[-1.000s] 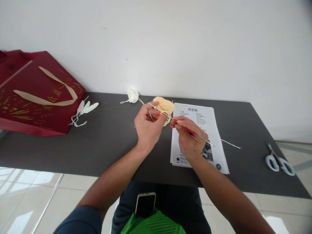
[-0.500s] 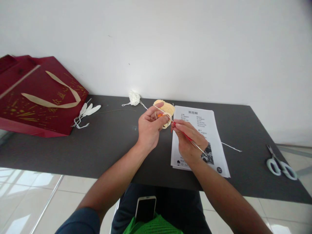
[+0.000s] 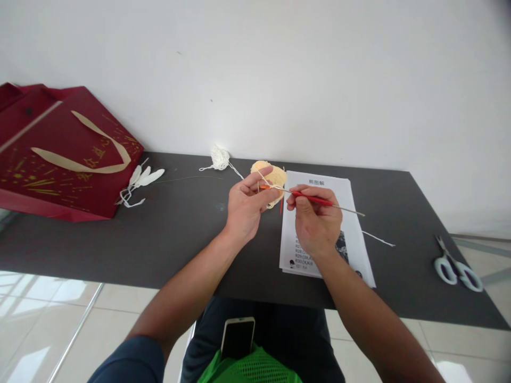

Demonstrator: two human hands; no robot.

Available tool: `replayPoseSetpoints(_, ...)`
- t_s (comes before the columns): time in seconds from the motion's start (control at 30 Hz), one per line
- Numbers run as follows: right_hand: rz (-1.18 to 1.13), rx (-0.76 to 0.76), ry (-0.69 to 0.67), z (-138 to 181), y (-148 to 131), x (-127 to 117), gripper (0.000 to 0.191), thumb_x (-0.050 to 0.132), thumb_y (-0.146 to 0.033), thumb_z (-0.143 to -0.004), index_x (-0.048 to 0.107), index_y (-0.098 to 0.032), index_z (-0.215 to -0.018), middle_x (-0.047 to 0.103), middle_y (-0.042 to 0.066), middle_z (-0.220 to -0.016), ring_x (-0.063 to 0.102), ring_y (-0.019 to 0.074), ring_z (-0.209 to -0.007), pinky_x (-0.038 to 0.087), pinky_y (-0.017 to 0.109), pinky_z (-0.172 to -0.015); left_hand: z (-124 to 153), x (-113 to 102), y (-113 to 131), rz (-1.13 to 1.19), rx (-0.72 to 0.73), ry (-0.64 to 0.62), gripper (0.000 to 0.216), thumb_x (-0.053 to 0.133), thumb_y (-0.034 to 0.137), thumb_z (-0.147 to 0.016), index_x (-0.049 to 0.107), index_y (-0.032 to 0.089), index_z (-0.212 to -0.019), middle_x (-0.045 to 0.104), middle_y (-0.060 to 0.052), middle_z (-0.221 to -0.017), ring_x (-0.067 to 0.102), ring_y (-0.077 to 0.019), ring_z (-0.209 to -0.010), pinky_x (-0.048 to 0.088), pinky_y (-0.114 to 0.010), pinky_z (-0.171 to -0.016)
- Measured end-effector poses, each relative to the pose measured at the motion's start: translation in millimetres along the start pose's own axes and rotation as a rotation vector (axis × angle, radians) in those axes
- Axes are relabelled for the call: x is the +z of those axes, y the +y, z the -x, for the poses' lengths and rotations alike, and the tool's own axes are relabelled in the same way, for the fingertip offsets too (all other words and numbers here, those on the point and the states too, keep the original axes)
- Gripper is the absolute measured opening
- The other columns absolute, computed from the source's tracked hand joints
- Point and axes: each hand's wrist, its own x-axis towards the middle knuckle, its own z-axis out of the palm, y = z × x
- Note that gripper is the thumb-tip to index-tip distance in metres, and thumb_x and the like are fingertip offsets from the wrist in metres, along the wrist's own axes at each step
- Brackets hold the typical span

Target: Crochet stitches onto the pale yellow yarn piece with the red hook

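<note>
My left hand (image 3: 245,205) is raised over the dark table (image 3: 167,234), fingers pinched on a small orange crochet piece with cream yarn running over them. My right hand (image 3: 315,221) grips a red-handled crochet hook (image 3: 315,200), which lies almost level with its tip at the piece in my left hand. Just behind my hands lies a ball of pale yellow yarn (image 3: 273,173). A printed pattern sheet (image 3: 323,229) lies flat under my right hand.
A dark red gift bag (image 3: 64,154) lies at the far left, with white feather-like bits (image 3: 141,178) beside it. A small white yarn tuft (image 3: 219,157) sits by the wall. White-handled scissors (image 3: 455,266) lie at the right edge. A phone (image 3: 237,338) rests on my lap.
My right hand has turned the hook from a downward slant to nearly level, its back end now pointing right. My left hand has stayed almost in place.
</note>
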Motion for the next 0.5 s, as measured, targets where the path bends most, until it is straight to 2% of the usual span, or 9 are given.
replayPoseSetpoints(0.1,0.049,-0.022,-0.017,-2,-4,-3,0.014,0.077,-0.02,-0.087,0.068,-0.027,-0.095,0.076,-0.001,-0.098,0.07,0.0105,-0.071,0.058,0.026,-0.062,0,0,-2,-0.052,-0.017,0.013,0.053,0.087,0.014,-0.061,0.077,0.019,-0.113,0.066,0.004,-0.068,0.045,-0.0019,-0.049,0.025,-0.019,-0.047)
replayPoseSetpoints(0.3,0.345,-0.25,-0.074,-2,-12,-9,0.013,0.075,-0.02,-0.088,0.067,-0.027,-0.095,0.075,0.002,-0.095,0.071,0.0172,-0.084,0.06,0.035,-0.072,-4,-1,-6,-0.195,0.037,0.102,0.056,0.082,0.01,-0.059,0.077,0.017,-0.114,0.063,0.007,-0.063,0.048,-0.0038,-0.051,0.038,-0.021,-0.054)
replayPoseSetpoints(0.4,0.446,-0.341,-0.099,-1,-15,-9,0.012,0.074,-0.02,-0.089,0.067,-0.028,-0.095,0.075,0.002,-0.093,0.071,0.0191,-0.087,0.06,0.039,-0.077,-3,-3,-10,-0.286,0.109,0.123,0.058,0.08,0.011,-0.06,0.075,0.017,-0.118,0.065,0.006,-0.068,0.052,-0.0057,-0.057,0.042,-0.021,-0.058)
replayPoseSetpoints(0.5,0.487,-0.355,-0.084,2,-18,-7,0.011,0.073,-0.021,-0.089,0.067,-0.029,-0.095,0.075,0.002,-0.092,0.072,0.0198,-0.087,0.06,0.04,-0.078,-1,-5,-14,-0.411,0.247,0.116,0.055,0.076,0.012,-0.066,0.075,0.019,-0.12,0.065,0.006,-0.072,0.05,-0.0053,-0.057,0.041,-0.02,-0.057)
